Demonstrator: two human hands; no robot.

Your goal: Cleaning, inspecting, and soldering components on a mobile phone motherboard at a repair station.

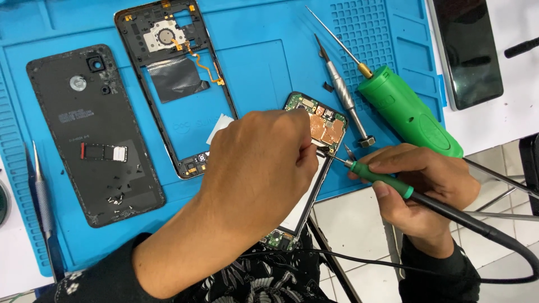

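My left hand (255, 168) grips an opened phone (317, 120), held tilted over the mat's front edge; its green circuit board with copper shielding shows past my fingers. My right hand (421, 179) holds a green-handled soldering iron (387, 180) like a pen. Its thin metal tip touches the board's lower right edge, just beside my left thumb. A black cable runs from the iron off to the right. Most of the phone's body is hidden under my left hand.
A blue work mat (264, 56) carries a black phone back cover (92, 132), a bare phone mid-frame (174, 73), a silver screwdriver (342, 92) and a green power screwdriver (407, 109). Tweezers (42, 196) lie at the left. A dark phone (467, 50) rests at the upper right.
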